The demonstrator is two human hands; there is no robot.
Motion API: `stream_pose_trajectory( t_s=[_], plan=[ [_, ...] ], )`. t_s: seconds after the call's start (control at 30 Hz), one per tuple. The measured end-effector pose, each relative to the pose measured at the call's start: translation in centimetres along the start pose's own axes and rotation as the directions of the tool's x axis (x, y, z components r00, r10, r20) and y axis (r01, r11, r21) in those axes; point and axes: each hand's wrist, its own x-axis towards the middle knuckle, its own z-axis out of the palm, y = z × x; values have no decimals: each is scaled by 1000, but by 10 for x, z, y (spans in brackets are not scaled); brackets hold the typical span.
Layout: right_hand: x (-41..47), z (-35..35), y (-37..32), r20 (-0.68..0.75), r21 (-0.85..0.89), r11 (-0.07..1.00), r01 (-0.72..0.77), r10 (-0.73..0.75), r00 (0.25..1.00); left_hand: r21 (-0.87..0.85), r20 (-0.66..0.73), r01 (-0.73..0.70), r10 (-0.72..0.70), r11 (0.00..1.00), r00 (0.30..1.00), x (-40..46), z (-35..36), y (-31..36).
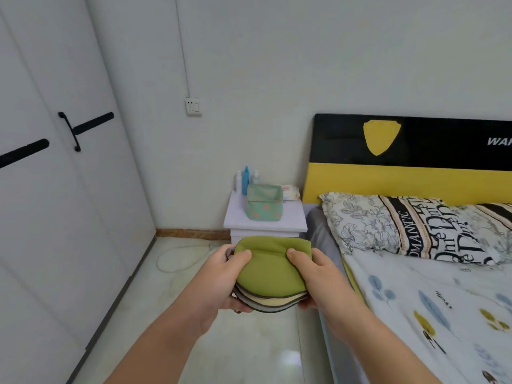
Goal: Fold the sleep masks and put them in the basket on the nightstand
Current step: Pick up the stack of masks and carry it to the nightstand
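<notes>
A stack of folded sleep masks (270,275) is held in front of me over the floor, green on top with pale yellow and grey layers showing below. My left hand (221,281) grips its left side, thumb on top. My right hand (318,281) grips its right side the same way. Beyond them a teal fabric basket (264,203) with a floral print stands open on the white nightstand (291,221), a short way ahead of the masks.
Bottles (245,180) and a wipes pack (291,192) sit behind the basket. A bed (429,309) with a patterned pillow (410,228) and a black-and-yellow headboard is on the right. White wardrobe doors (55,203) stand left. A white cord (180,256) lies on the floor.
</notes>
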Motion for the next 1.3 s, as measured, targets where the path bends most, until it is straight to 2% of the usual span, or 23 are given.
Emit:
stream_pose_trajectory(
  t_s=[0.7,1.3],
  plan=[
    [297,44,-59,-136,88,995,-52,63,989,65,152,51,-61,997,987,326,-46,71],
    [549,-7,-109,-57,45,997,-65,67,996,4,84,58,-58,998,995,563,4,133]
  ],
)
